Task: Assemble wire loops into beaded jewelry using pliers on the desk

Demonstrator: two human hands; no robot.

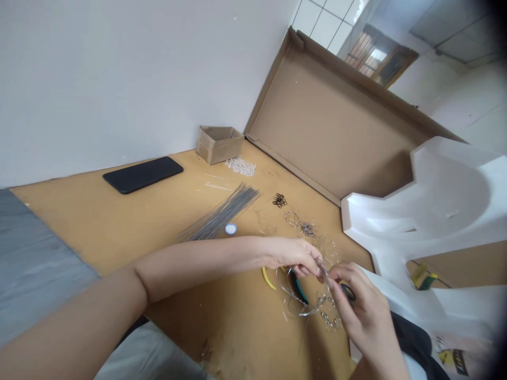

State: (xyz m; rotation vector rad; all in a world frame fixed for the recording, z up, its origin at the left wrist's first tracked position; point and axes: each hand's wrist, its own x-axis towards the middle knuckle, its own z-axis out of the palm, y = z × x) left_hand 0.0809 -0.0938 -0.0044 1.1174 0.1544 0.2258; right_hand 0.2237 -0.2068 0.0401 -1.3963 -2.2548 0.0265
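A thin, clear, shiny loop (311, 312), perhaps wire or tubing, hangs between my two hands above the table. My left hand (293, 256) is closed with its fingertips pinching the top of the loop. From the right, my right hand (362, 303) meets it, thumb and forefinger pressed on the same strand. Just what sits between the fingertips is too small to make out. Below and behind the loop lies a dark green tool handle (298, 287), with a yellow curved handle (268, 279) beside it. Small metal rings (328, 319) lie near my right hand.
On the table (150, 221) lie a bundle of thin metal rods (225, 214), a white round disc (230, 228), black rings (279, 200), a pile of clear bits (241, 166), a small cardboard box (219, 145) and a black phone (143, 174). A white machine (447, 184) stands right.
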